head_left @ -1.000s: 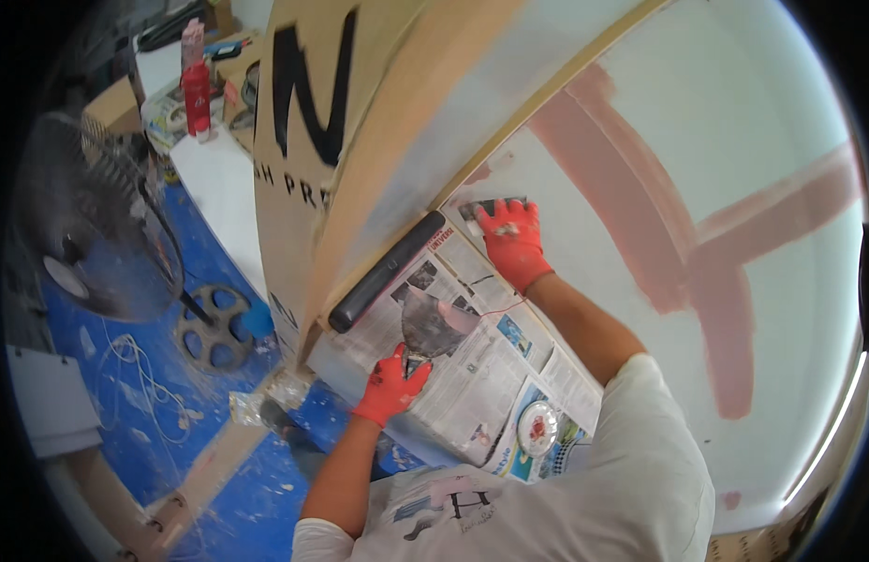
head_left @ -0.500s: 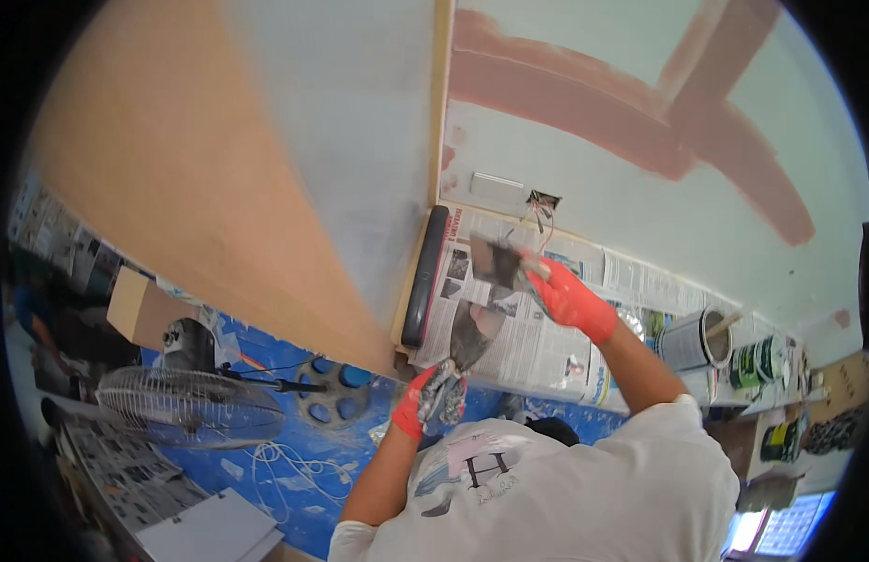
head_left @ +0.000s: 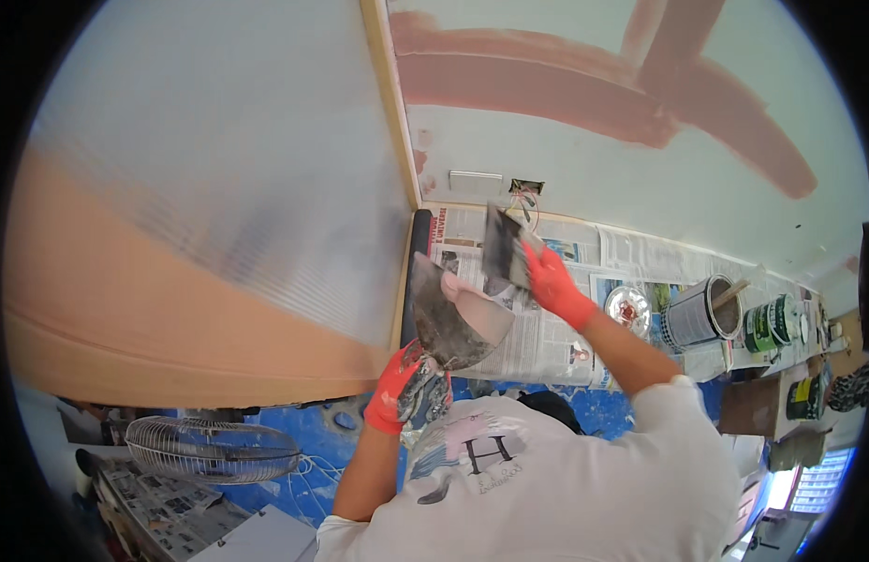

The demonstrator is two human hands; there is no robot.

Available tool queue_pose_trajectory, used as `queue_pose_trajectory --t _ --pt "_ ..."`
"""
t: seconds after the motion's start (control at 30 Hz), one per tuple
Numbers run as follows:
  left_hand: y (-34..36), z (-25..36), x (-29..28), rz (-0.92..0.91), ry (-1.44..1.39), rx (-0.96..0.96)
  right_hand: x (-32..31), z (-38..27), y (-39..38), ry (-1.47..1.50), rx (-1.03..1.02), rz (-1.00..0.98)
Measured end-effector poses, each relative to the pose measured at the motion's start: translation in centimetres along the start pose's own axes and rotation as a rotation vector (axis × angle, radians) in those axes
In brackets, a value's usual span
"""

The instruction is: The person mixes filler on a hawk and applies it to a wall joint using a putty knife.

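My left hand (head_left: 411,389), in a red glove with a smeared grey palm, is closed on the handle of a broad putty knife (head_left: 444,328). Its wide blade points up and away, bearing a lump of pinkish filler (head_left: 479,311). In my right hand (head_left: 558,288), also in a red glove, is a second flat rectangular filling knife (head_left: 503,248). That blade is slightly blurred and stands tilted just beyond and to the right of the left blade, seemingly apart from it. Newspaper (head_left: 537,351) lies spread on the ledge beneath both tools.
Ahead, the pale wall (head_left: 547,140) bears pink filler bands and a socket opening (head_left: 526,186) with loose wires. A tall panel (head_left: 219,215) rises at left. On the right stand a round foil-like dish (head_left: 628,309), an open can (head_left: 697,314) and a green tub (head_left: 770,323). A fan (head_left: 214,450) stands lower left.
The view has turned left. The left putty knife has come up, its filler-bearing blade now facing up and closer to the right knife. The right knife has tilted more upright.
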State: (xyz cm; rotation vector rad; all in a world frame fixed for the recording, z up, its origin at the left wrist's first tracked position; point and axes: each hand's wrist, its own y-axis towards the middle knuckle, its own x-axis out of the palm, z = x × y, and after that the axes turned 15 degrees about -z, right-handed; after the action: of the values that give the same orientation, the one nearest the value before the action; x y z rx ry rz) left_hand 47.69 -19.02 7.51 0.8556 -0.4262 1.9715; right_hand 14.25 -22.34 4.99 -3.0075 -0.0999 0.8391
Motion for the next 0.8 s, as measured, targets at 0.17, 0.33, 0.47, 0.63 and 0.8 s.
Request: queue_pose_trajectory --t 0.17,0.33,0.47,0.63,0.8 --pt "-3.3 -4.0 -4.4 0.271 0.134 -0.011 6.1 -1.1 12.8 0.02 0.054 0.265" --pt "-6.0 -7.5 -7.6 0.465 0.307 -0.056 8.7 0.3 19.1 0.756 -0.074 0.424" --pt "-5.4 -6.8 -4.9 0.522 0.222 -0.045 10.9 -1.2 18.9 1.47 -0.081 0.507" --pt "-3.9 -5.1 -2.3 0.55 0.162 0.001 13.8 -0.6 22.1 1.42 -0.024 0.678" --pt "-5.7 -7.5 -5.9 0.635 0.4 -0.005 16.0 -0.6 25.3 1.385 -0.041 0.669"
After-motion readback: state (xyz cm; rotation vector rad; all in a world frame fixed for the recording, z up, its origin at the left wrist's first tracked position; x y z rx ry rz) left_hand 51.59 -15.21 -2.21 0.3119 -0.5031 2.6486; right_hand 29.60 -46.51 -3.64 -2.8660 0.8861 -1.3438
